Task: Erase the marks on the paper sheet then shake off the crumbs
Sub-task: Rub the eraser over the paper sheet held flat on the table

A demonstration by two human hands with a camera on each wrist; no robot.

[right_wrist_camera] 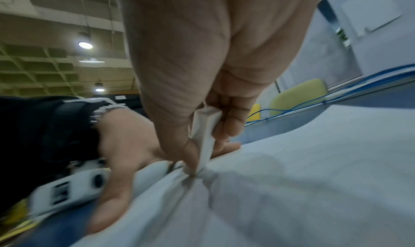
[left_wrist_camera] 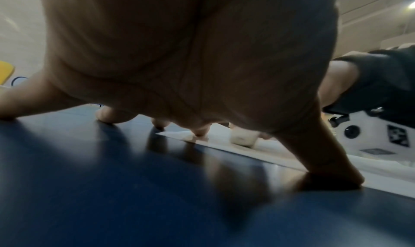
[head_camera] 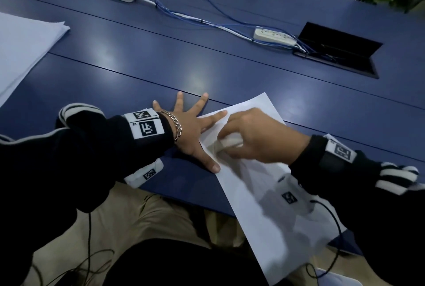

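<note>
Pinching the one white eraser (right_wrist_camera: 205, 137) in your right hand (head_camera: 257, 139), you had its tip pressed into the single paper sheet (head_camera: 271, 193), which lay partly over the near edge of the blue surface (head_camera: 161, 60). Your left hand (head_camera: 192, 129) lay splayed, thumb and forefinger on the sheet's edge, probably so it wouldn't slide.

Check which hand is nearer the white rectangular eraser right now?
Right. The right hand pinches the white rectangular eraser against the white paper sheet. The left hand lies spread beside it, fingertips pinning the sheet's edge.
</note>
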